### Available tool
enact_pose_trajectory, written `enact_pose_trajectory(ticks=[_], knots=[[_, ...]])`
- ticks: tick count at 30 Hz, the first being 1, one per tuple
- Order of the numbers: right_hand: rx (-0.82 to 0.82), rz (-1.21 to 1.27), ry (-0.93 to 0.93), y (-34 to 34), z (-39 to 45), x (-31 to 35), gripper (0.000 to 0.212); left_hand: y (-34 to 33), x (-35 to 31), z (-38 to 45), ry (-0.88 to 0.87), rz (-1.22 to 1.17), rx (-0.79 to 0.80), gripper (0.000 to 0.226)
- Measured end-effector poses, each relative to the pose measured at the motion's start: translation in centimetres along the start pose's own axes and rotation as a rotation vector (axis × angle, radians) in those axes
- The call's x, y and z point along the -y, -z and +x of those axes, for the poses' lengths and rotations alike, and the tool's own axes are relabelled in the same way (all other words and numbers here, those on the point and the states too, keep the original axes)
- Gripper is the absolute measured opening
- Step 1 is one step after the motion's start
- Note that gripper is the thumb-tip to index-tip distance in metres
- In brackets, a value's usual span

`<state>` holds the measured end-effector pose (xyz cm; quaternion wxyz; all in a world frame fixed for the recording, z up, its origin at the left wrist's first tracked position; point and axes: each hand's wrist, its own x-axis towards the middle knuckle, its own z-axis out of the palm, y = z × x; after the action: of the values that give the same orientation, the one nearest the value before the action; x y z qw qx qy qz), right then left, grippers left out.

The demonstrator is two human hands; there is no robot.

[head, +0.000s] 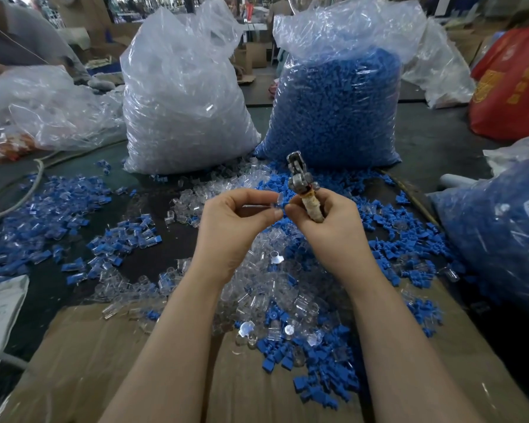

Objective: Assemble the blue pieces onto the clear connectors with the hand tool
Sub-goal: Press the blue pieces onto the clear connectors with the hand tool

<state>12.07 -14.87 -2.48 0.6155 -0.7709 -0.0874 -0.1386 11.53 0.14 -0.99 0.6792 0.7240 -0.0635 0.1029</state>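
My left hand (239, 221) pinches a clear connector (276, 200) between thumb and fingertips. My right hand (327, 221) grips the hand tool (303, 184) by its tape-wrapped handle, metal jaws pointing up and away. Its thumb and forefinger also pinch a small blue piece (284, 205) that touches the connector. Both hands are raised above a heap of loose clear connectors (275, 288) and loose blue pieces (318, 361) on the table.
A big bag of clear connectors (184, 96) and a big bag of blue pieces (339, 108) stand behind. Assembled blue-and-clear parts (52, 215) lie at the left. Another blue-filled bag (501, 227) sits right. Cardboard (89, 361) covers the near table. A cable (28, 190) runs along the left.
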Motion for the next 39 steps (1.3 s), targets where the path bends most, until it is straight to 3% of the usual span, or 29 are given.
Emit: enact_pose_trajectory(ticks=[5, 16, 25, 39], knots=[[0.014, -0.01, 0.004, 0.0, -0.1, -0.1, 0.009, 0.2, -0.1, 0.0, 0.02, -0.014, -0.008, 0.02], [0.056, -0.054, 0.063, 0.0, 0.0, 0.1, 0.023, 0.2, -0.1, 0.0, 0.014, 0.006, -0.018, 0.021], [0.006, -0.111, -0.009, 0.7, 0.2, -0.6, 0.008, 0.0, 0.1, 0.1, 0.063, -0.161, -0.068, 0.023], [0.205, -0.318, -0.054, 1.3, -0.1, -0.9, 0.006, -0.1, 0.3, 0.1, 0.027, -0.218, -0.049, 0.025]])
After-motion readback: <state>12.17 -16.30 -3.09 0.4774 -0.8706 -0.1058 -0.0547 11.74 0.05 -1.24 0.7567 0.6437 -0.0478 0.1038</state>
